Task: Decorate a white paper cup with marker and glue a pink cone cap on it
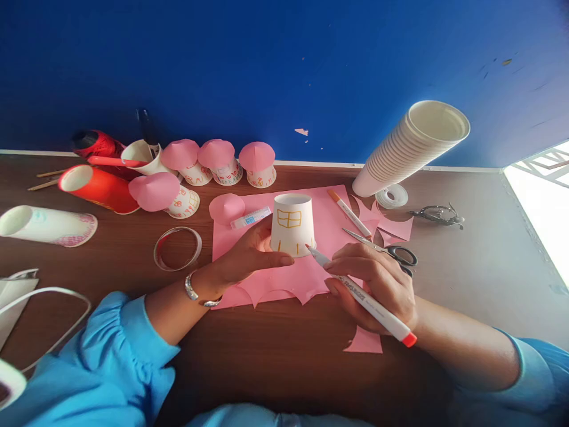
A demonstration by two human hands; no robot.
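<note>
My left hand grips a white paper cup, its wide rim down and narrow end up. A yellow-brown window and short strokes near the lower edge are drawn on it. In my right hand is a white marker with a red end, its tip at the cup's lower right side. Beneath the cup lies a pink paper sheet with curved cutouts. On that sheet rest a glue stick, a pink paper cone and an orange-capped marker.
Several decorated cups with pink cone roofs stand at the back left near a red cup. A tape roll lies left. Scissors, white ribbon, glasses and a tall cup stack are right.
</note>
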